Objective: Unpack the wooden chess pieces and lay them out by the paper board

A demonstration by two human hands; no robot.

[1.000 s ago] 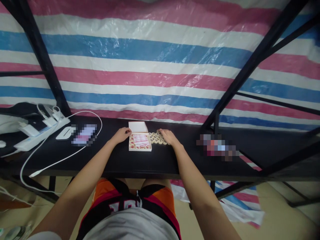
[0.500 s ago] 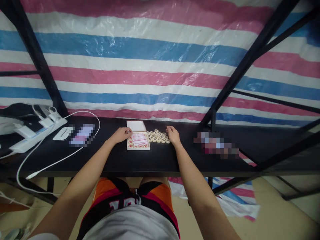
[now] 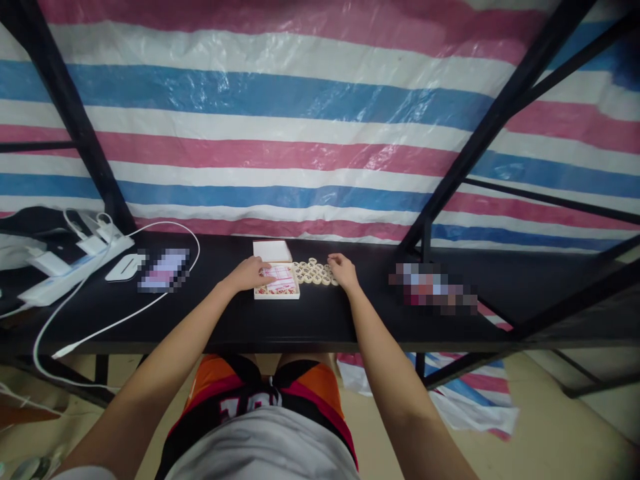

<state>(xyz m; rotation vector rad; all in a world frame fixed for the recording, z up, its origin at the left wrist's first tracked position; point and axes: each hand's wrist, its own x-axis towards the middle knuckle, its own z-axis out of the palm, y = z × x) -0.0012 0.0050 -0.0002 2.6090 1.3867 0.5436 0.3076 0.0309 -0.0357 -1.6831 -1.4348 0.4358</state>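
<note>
While left hand rests on shallow pale wooden box of round pieces, fingers curled over its 9 o'clock edge, right hand touches loose round cream game pieces at box's 3 o'clock on black worktop, fingers narrow; grip unclear.

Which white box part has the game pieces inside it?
The nearer tray, under the left hand. It holds pieces and a pink-lined sheet. The lid behind it is plain white, with nothing on it.
</note>
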